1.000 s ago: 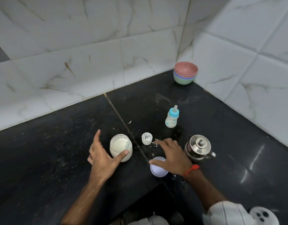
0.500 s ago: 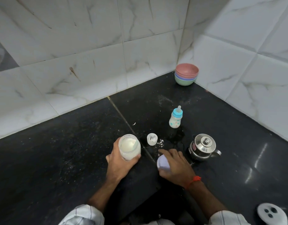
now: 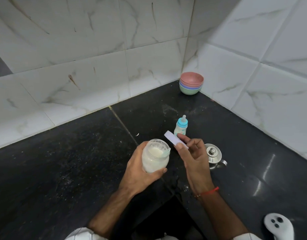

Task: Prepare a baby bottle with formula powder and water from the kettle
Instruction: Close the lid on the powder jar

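No legible text, brand, number or sign appears; the baby bottle (image 3: 180,129) beyond the right hand (image 3: 195,159) bears only unreadable printed motifs.

Evenly lit, moderately bright, soft and slightly hazy. White glare streaks on the glossy black surface (image 3: 263,174) at right. Faint shadows only. Wide-angle bending of tile lines toward the edges. Mild softness overall, no strong motion blur.

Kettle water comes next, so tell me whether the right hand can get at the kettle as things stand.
Probably not straight away: the right hand holds the jar lid in its grip. The kettle stands just beside it on the counter, nothing between, so once the lid is set down the way looks free.
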Demonstrator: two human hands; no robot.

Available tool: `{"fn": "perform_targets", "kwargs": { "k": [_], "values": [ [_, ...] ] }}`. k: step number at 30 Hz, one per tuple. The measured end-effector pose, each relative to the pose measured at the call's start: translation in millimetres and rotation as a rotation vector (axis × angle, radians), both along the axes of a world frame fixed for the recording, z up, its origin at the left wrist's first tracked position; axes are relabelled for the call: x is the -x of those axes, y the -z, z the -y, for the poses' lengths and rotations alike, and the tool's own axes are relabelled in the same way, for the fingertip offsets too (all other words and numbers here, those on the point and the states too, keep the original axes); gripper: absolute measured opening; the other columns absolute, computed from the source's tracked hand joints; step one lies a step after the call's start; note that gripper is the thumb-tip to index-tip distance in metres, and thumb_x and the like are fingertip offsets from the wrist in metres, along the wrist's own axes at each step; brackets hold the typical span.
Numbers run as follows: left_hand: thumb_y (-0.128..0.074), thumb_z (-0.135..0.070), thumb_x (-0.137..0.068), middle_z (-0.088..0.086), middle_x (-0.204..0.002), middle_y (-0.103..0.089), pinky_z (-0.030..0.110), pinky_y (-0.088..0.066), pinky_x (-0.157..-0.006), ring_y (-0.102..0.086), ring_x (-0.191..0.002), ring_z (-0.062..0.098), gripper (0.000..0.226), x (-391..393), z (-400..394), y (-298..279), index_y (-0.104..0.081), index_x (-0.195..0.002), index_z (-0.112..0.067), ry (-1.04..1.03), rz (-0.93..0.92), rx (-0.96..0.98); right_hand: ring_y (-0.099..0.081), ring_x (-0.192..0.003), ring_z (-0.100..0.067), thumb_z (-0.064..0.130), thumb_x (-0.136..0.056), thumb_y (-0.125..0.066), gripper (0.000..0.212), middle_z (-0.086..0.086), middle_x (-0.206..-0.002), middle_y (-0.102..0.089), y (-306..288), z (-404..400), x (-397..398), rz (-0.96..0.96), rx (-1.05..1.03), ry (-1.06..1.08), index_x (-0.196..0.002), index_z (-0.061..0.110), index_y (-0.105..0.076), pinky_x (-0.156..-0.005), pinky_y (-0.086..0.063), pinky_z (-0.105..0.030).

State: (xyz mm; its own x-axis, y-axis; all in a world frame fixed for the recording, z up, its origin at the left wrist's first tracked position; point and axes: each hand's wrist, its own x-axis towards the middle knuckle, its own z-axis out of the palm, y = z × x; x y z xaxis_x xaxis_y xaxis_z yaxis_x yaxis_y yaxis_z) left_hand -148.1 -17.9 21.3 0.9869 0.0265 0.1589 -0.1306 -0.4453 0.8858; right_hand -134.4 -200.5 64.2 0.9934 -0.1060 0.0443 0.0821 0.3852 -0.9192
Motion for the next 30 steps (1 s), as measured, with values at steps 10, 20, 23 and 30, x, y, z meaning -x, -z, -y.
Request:
{"fn": "perform_targets", "kwargs": {
  "k": [10, 20, 23, 30],
  "values": [
    [-0.095, -0.046, -0.065, -0.025, -0.143, -0.048, 0.009, -0.049, -0.097, -0.049, -0.133, -0.005, 0.100, 2.7, 15.4, -4.7, -0.038, -0.147, -0.049, 0.062, 0.044, -0.029, -0.049, -0.143, -0.019, 0.017, -0.088, -0.080, 0.045, 0.004, -0.151, -0.053, 8.7, 15.3, 8.9, 0.231, 0.543, -0.220, -0.127, 0.023, -0.059, -0.114, -0.046, -0.038],
    [-0.092, -0.046, -0.065, -0.018, -0.151, -0.046, 0.046, -0.050, -0.111, -0.046, -0.141, 0.011, 0.103, 6.3, 14.9, -1.0, -0.038, -0.152, -0.041, 0.140, 0.053, -0.155, -0.034, -0.149, -0.006, 0.041, -0.092, -0.072, 0.082, 0.019, -0.161, -0.037, -17.3, 53.7, -2.5, 0.299, 1.169, -0.537, -0.159, 0.042, -0.024, -0.123, -0.034, -0.045],
    [-0.091, -0.047, -0.063, -0.018, -0.153, -0.045, 0.050, -0.048, -0.112, -0.046, -0.143, 0.015, 0.106, 7.1, 16.6, -0.9, -0.035, -0.153, -0.044, 0.160, 0.029, -0.162, -0.035, -0.147, -0.010, 0.047, -0.091, -0.069, 0.081, 0.017, -0.160, -0.039, -22.5, 57.6, -6.4, 0.316, 1.237, -0.591, -0.158, 0.046, -0.022, -0.122, -0.033, -0.049],
    [-0.091, -0.043, -0.060, -0.025, -0.150, -0.046, 0.044, -0.048, -0.111, -0.047, -0.138, 0.012, 0.109, 10.9, 14.4, -4.9, -0.031, -0.151, -0.049, 0.191, 0.004, -0.161, -0.041, -0.141, -0.004, 0.029, -0.088, -0.081, 0.076, 0.018, -0.150, -0.047, -36.9, 65.0, -16.6, 0.349, 1.188, -0.695, -0.153, 0.029, -0.042, -0.115, -0.044, -0.036]
  ]
}}
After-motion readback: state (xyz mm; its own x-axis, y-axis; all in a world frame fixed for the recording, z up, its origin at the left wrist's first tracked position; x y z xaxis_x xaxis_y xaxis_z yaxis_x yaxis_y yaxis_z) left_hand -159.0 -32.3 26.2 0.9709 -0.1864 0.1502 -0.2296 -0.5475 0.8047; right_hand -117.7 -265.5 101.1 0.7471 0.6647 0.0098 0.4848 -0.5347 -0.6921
